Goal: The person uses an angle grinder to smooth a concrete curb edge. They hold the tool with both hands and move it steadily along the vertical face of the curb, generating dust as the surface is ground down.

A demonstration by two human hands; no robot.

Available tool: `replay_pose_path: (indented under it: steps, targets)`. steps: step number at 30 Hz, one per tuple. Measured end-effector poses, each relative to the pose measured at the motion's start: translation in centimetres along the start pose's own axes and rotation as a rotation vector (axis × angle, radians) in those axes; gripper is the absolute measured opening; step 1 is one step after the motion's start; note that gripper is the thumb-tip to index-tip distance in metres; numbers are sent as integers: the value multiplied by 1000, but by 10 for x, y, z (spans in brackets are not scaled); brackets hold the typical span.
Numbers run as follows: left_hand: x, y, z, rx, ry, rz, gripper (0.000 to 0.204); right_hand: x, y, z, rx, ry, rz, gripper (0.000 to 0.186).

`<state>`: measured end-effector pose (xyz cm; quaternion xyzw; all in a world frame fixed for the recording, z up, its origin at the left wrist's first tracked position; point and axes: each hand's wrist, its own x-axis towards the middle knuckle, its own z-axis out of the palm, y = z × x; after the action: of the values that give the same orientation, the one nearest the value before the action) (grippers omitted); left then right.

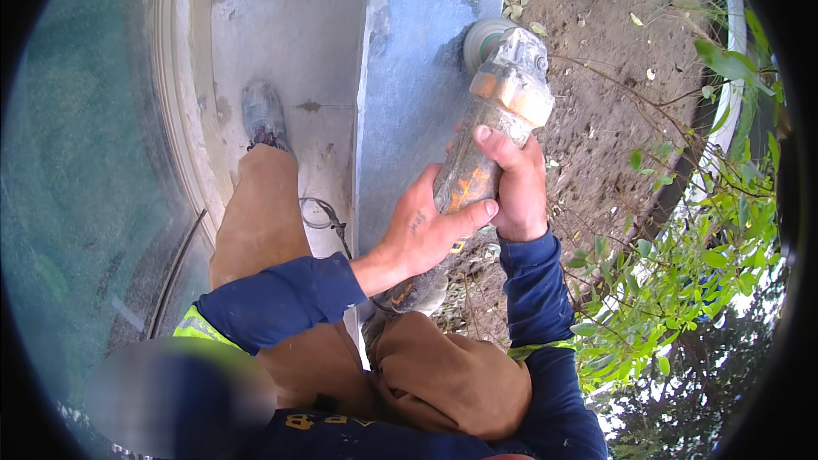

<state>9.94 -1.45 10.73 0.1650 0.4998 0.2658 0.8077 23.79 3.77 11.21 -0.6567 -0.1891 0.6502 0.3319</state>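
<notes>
Both my hands are wrapped round the dusty body of an angle grinder (467,172), with worn orange marks on its casing. My left hand (424,226) grips the middle of the body, its thumb lying across the top. Closer to the metal gear head, my right hand (515,183) holds from the right side, thumb over the casing. The grinder's round disc (487,41) lies at the right edge of a grey-blue slab (430,111), seemingly against it. A dark scuffed patch shows on the slab beside the disc. Fingers under the tool are hidden.
Bare soil (605,68) with scattered leaves borders the slab on the right, with leafy branches (682,264) reaching in. A dark cord (322,215) loops on the concrete ledge (285,25) near my shoe (263,111). Greenish glass (94,145) stands at far left.
</notes>
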Motion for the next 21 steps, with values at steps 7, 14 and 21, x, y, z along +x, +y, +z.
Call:
replay_pose_path:
  steps: [7,14,21]
  targets:
    - [-1,3,0,-3,0,-31,65,-1,1,0,5,21,8,45]
    - [-1,1,-2,-12,-14,12,64,1,5,-2,-13,0,21,45]
    - [-32,-22,-14,138,-23,-52,70,-33,35,-3,-49,25,57,51]
